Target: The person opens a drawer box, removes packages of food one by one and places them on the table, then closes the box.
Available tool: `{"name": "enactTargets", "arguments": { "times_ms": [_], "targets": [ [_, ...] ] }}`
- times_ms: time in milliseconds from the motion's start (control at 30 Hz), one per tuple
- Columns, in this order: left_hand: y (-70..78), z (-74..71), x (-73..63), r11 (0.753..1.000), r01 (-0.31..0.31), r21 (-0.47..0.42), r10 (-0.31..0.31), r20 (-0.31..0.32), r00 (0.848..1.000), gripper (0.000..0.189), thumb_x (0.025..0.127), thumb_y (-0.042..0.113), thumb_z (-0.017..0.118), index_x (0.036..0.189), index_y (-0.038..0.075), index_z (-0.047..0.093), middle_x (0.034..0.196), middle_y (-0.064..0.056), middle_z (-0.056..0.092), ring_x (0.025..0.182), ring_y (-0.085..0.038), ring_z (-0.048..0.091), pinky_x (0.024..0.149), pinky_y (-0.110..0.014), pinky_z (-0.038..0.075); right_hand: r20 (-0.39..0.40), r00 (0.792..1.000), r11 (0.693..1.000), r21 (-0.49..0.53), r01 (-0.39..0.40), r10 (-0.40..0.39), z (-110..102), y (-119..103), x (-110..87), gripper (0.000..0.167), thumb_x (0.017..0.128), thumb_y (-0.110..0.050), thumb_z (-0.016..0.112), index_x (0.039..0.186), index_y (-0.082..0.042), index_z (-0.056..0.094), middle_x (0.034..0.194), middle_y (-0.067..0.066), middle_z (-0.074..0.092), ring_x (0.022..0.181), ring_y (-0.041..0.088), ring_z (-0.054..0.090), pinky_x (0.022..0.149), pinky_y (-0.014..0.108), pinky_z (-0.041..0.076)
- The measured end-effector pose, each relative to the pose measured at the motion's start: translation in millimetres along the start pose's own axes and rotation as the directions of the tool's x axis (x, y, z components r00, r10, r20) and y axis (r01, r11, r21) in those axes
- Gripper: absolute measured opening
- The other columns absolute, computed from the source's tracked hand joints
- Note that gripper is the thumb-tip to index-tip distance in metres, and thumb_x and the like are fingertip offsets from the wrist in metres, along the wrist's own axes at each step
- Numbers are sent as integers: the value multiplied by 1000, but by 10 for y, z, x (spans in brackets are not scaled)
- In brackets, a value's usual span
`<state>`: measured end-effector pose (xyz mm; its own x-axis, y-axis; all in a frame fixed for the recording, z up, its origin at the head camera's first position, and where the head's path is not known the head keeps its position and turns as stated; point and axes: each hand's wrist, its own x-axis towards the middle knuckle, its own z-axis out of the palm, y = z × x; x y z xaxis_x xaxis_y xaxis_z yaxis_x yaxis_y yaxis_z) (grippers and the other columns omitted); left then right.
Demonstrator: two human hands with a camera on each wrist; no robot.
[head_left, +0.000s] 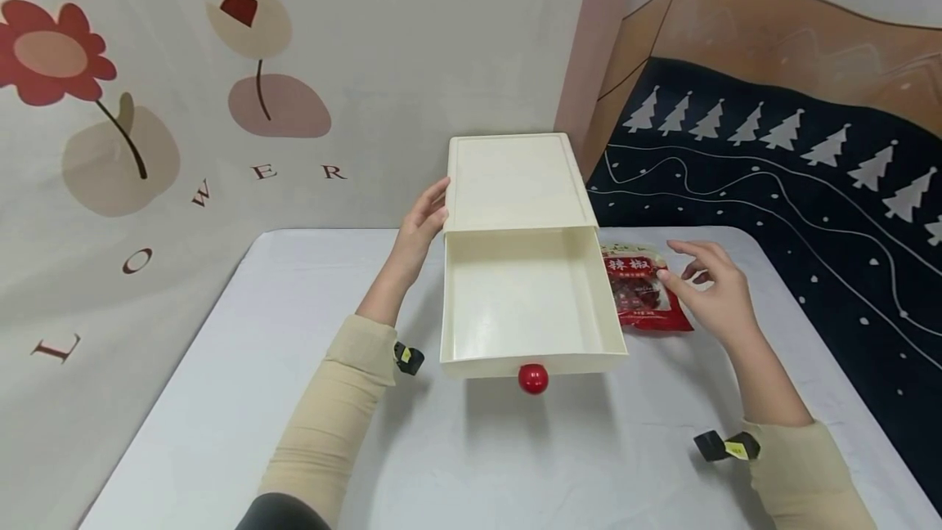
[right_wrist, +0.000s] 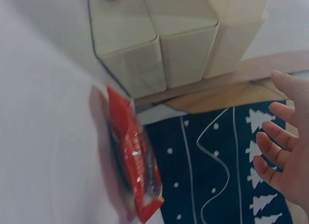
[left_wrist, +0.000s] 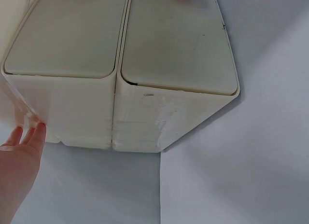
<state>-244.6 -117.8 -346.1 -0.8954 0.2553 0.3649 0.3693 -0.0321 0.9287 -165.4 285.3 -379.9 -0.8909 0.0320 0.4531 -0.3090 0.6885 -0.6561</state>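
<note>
Left grip (head_left: 416, 240) is resting straight-fingered against the cream drawer cabinet (head_left: 521, 182), while the right grip (head_left: 714, 289), empty, loosely spread, is hovering near the red chilli packet (head_left: 636, 301) on the bench (head_left: 294, 334) beside the pulled-out drawer (head_left: 574, 365), likely pick-up calling for pinching.

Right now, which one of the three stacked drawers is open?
The top drawer: it is pulled out and shows its inside, while the middle drawer and the bottom drawer are closed.
</note>
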Motion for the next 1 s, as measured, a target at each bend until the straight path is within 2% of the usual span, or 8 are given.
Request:
{"name": "enactTargets", "arguments": {
  "times_ms": [400, 600, 800, 867, 933, 1000],
  "targets": [
    [-8, 6, 1, 1000, -1, -8, 1, 0, 1000, 59, 93, 19, 47, 148, 3, 32, 150, -16, 33, 137, -26, 33, 109, -45, 29, -106, 989, 993, 45, 113, -108, -29, -328, -73, 42, 80, -1, 75, 120, -3, 65, 113, 11, 59, 79, 8, 48, 75, 17, 39],
    [-4, 4, 2, 1000, 0, -15, 0, -2, 1000, 59, 93, 18, 47, 148, 3, 32, 150, -17, 33, 136, -27, 33, 109, -44, 30, -164, 968, 976, 79, 202, -187, -32, -462, -116, 44, 74, 7, 77, 117, -1, 67, 105, 11, 61, 77, 8, 49, 76, 15, 40],
    [8, 11, -3, 1000, 2, -18, -2, -5, 1000, 58, 94, 17, 46, 148, 2, 32, 150, -17, 33, 136, -27, 33, 109, -44, 30, -212, 946, 957, 105, 272, -246, -33, -623, -186, 46, 67, 16, 76, 111, 5, 67, 92, 17, 61, 75, 9, 48, 76, 14, 41],
    [5, 12, -2, 1000, 3, -18, -3, -6, 1000, 58, 93, 17, 46, 148, 2, 32, 150, -17, 33, 137, -27, 33, 109, -44, 29, -228, 935, 946, 119, 303, -271, -40, -702, -215, 41, 68, 16, 75, 108, 8, 67, 88, 20, 60, 74, 10, 48, 75, 15, 41],
    [-64, -8, 22, 1000, 2, -23, -2, -9, 1000, 58, 93, 17, 46, 148, 2, 32, 150, -17, 33, 137, -26, 33, 109, -45, 29, -243, 922, 931, 136, 339, -300, -52, -788, -248, 35, 72, 11, 73, 106, 11, 66, 86, 22, 59, 73, 11, 47, 74, 17, 41],
    [-141, -30, 47, 1000, 0, -29, -1, -10, 1000, 58, 93, 17, 46, 148, 4, 32, 151, -15, 33, 137, -26, 33, 109, -45, 29, -258, 910, 916, 157, 370, -323, -66, -866, -276, 29, 79, 0, 73, 105, 12, 65, 84, 23, 59, 73, 10, 48, 73, 18, 42]
  ]
}}
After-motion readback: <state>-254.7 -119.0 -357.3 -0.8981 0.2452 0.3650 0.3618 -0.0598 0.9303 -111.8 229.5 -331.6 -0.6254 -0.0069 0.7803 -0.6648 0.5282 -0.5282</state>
